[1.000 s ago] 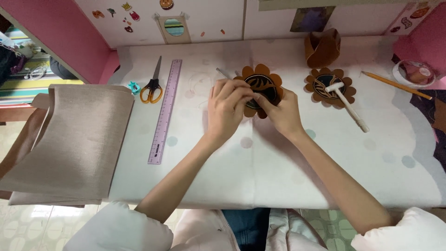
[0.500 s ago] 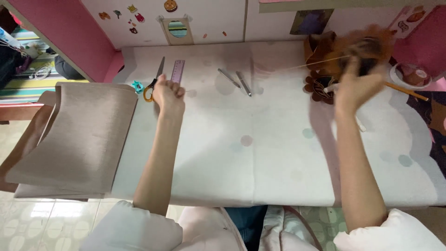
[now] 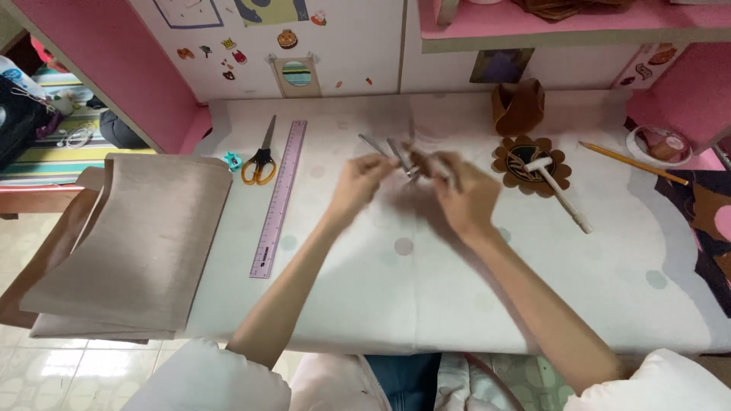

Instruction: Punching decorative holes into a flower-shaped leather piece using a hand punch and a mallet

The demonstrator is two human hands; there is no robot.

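Note:
My left hand (image 3: pixel 358 185) and my right hand (image 3: pixel 466 196) meet over the middle of the white table (image 3: pixel 381 304), both blurred by motion. Two thin metal rod tools (image 3: pixel 387 151) lie just beyond the fingers. The left fingertips reach the near end of one rod, and the right fingers curl close beside it. The blur hides whether either hand grips anything.
A brown flower-shaped leather piece (image 3: pixel 512 161) with a white mallet (image 3: pixel 562 196) across it lies to the right, behind it a brown leather pouch (image 3: pixel 518 106). A pencil (image 3: pixel 632 162) and a tape roll (image 3: pixel 659 144) are far right. Scissors (image 3: pixel 260 158), a purple ruler (image 3: pixel 279 199) and beige sheets (image 3: pixel 129 243) lie left.
Half a second ago my left hand was at the scissors and my right hand was raised at the right with a brown flower piece. Both hands have come to the centre, without that piece.

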